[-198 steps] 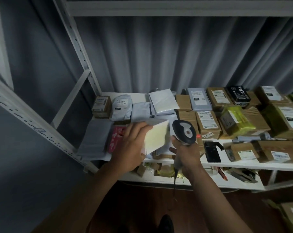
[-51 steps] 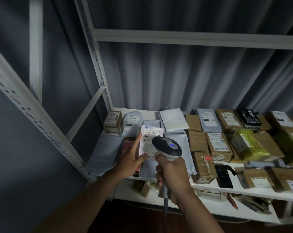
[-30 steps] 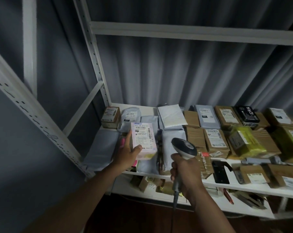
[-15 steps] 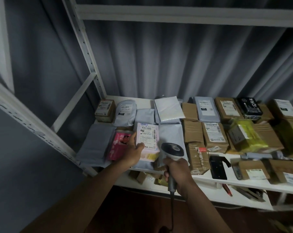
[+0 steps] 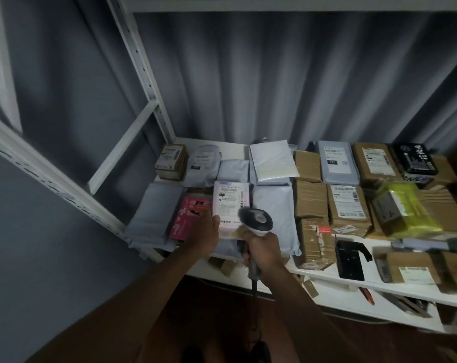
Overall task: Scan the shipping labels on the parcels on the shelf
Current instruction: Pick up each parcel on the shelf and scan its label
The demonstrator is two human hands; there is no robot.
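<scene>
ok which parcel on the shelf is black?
The black box with white lettering in the back row, far right. The others nearby are brown cardboard, grey mailers or yellow-wrapped.

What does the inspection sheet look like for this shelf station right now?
Surface: white metal shelf, crowded with parcels.
Job's things: pale pink labelled parcel, label up, lying on the grey mailers; grey and white handheld barcode scanner over its lower right corner.
Clutter: pink printed packet, brown cardboard boxes, yellow-green wrapped parcel, black scanner cradle.
Grippers: left hand holds the pink parcel's lower left edge; right hand grips the scanner handle.
Cables: dark scanner cord hangs below the handle.
Surroundings: grey pleated curtain behind; white slotted uprights.
</scene>
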